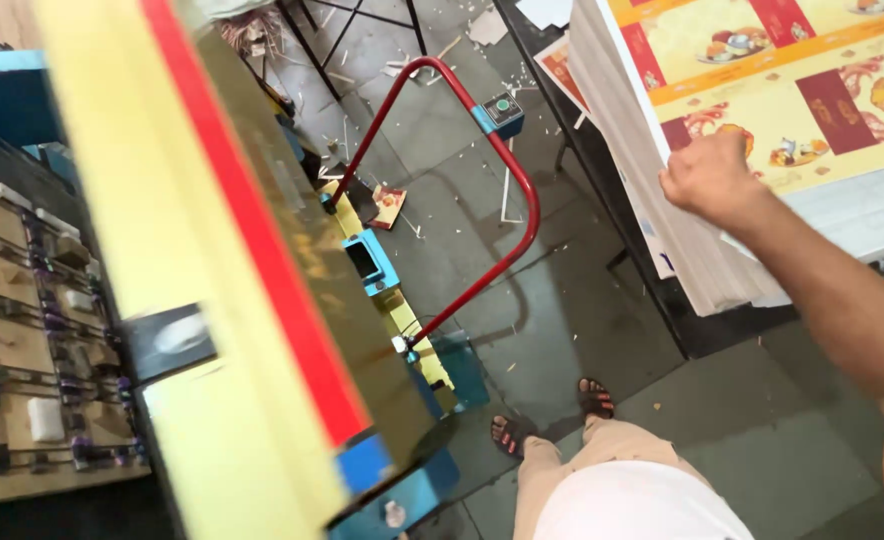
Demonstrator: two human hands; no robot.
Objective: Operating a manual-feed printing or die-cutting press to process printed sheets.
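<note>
Right hand clenched on printed sheets

That tall stack of printed cardboard sheets is running off the top edge, and the yellow machine panel is looking blurry.

Around me a grey concrete floor lies strewn with paper scraps, beside a dark table and metal stand legs.

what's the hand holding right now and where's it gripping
The right hand is closed on the top printed sheet of the tall sheet stack, at its near edge by the corner. The left hand is not in view.
</note>
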